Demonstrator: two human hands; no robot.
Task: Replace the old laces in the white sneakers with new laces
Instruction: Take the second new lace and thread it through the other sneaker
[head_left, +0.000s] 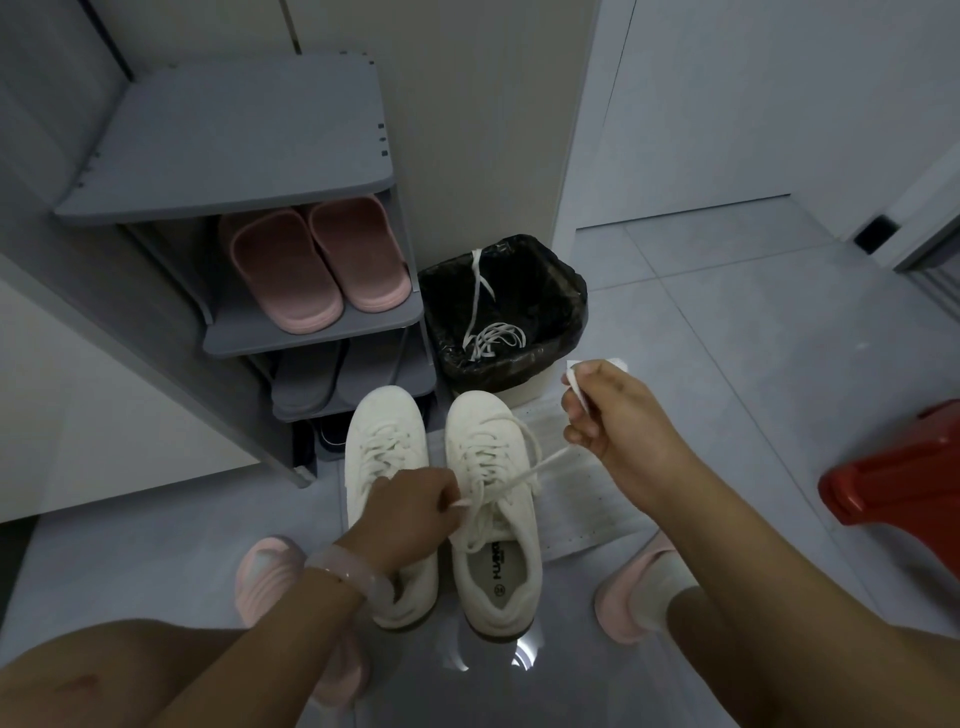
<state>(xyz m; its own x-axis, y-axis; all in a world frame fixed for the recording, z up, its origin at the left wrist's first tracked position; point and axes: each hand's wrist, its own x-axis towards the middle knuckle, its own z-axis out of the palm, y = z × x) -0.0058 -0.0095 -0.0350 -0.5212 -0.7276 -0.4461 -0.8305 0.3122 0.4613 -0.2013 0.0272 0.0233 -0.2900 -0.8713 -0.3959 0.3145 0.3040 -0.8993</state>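
Two white sneakers stand side by side on the floor, toes pointing away: the left sneaker (385, 457) and the right sneaker (493, 499). Both carry white laces. My left hand (410, 512) pinches one lace end over the right sneaker's tongue. My right hand (615, 415) is raised to the right and grips the other end of the lace (545, 465), pulled taut from the eyelets. A loose white tail sticks up out of that fist. Old white laces (493, 335) lie inside the black-lined bin (566, 306).
A grey shoe rack (234, 156) stands at the left with pink slippers (317, 265) on a shelf and grey ones below. A white sheet (582, 499) lies under the sneakers. A red stool (904, 478) is at the right. My feet wear pink slippers (265, 577).
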